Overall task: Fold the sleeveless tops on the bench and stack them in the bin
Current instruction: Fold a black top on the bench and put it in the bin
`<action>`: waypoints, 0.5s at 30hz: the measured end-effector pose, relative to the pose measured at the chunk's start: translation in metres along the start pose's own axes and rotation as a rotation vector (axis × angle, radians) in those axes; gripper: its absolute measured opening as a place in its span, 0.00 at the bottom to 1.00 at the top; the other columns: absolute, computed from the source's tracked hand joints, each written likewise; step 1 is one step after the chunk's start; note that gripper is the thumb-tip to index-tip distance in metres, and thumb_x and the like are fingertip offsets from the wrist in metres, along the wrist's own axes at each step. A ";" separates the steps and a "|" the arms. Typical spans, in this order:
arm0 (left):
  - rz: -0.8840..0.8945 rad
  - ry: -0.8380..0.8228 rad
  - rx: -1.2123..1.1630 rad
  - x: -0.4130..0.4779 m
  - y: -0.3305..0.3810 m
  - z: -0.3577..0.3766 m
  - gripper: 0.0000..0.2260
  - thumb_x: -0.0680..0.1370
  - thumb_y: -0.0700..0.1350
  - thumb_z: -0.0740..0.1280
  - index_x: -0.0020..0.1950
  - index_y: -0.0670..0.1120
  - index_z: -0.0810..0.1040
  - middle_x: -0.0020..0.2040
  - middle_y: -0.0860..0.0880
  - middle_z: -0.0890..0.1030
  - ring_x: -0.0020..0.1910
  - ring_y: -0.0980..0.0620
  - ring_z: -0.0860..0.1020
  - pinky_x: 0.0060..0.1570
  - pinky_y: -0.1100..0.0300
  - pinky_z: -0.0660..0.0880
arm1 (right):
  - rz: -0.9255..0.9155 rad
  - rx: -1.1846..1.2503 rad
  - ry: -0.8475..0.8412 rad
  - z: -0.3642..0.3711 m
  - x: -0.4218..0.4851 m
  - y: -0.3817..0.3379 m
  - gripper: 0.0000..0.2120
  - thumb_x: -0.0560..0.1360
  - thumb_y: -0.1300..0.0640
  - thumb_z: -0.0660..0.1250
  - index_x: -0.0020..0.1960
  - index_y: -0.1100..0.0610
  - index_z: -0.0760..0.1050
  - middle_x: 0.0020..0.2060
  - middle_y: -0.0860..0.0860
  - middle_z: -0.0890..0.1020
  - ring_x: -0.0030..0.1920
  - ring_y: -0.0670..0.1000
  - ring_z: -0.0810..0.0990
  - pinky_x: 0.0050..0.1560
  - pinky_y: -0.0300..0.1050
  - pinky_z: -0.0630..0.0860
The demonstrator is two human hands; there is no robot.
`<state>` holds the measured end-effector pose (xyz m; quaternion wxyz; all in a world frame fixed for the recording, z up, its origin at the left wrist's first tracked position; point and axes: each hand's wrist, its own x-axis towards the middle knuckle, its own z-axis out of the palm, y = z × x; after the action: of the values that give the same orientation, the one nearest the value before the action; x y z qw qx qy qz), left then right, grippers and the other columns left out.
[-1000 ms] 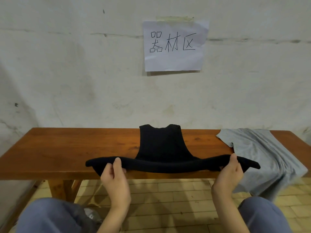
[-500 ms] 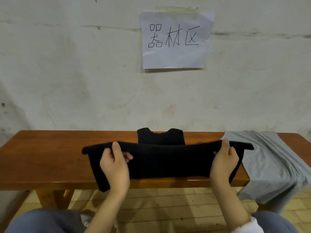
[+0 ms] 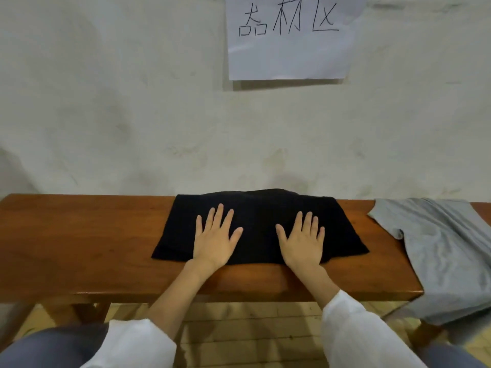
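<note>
A black sleeveless top (image 3: 260, 211) lies folded in half on the wooden bench (image 3: 79, 240), at its middle. My left hand (image 3: 216, 239) presses flat on the left part of the top, fingers straight and spread. My right hand (image 3: 303, 241) presses flat on the right part in the same way. A grey sleeveless top (image 3: 441, 251) lies unfolded at the bench's right end and hangs over the front edge. No bin is in view.
The bench stands against a white wall with a paper sign (image 3: 289, 38) taped above it. Tiled floor (image 3: 252, 330) shows below the bench. My knees are at the bottom corners of the view.
I brought the lower half of the black top, held at both ends, up and over its upper half. Both hands let go and now press flat on the folded top.
</note>
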<state>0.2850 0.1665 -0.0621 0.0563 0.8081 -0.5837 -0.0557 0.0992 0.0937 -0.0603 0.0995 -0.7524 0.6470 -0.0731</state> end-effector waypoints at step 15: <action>-0.012 -0.144 0.146 -0.104 0.078 -0.037 0.26 0.80 0.61 0.52 0.74 0.48 0.59 0.75 0.40 0.56 0.76 0.38 0.50 0.71 0.38 0.43 | -0.150 -0.195 -0.067 -0.046 -0.025 0.059 0.30 0.81 0.43 0.44 0.78 0.56 0.44 0.78 0.56 0.47 0.77 0.55 0.45 0.76 0.55 0.48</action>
<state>0.1849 0.2421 -0.0106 -0.0450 0.8073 -0.5841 -0.0712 0.0280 0.1076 -0.0300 0.0415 -0.8068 0.5893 0.0082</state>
